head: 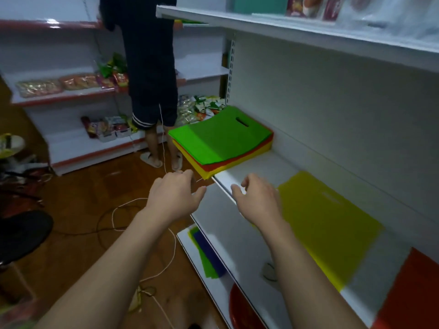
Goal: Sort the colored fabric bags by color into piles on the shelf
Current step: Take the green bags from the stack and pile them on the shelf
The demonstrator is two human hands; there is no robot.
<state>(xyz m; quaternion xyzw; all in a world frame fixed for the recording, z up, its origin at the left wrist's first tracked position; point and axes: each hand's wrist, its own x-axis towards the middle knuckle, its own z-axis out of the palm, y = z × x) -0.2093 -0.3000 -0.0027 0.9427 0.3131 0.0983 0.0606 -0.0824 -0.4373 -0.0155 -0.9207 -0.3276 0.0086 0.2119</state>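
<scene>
White metal shop shelf [266,167] carries a mixed stack of green, red and yellow fabric bags [221,141]. Both my hands, left [174,198] and right [257,200], hover loosely spread, holding nothing. Bags look light and floppy; I'd pinch the near corner.

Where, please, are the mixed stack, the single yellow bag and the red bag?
mixed stack [213,141]: head view, green top bag.
yellow bag [327,224]: head view, its middle.
red bag [413,293]: head view, visible face.

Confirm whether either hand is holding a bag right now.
No: the left hand and right hand hover empty near the shelf edge, short of the mixed stack.
</scene>
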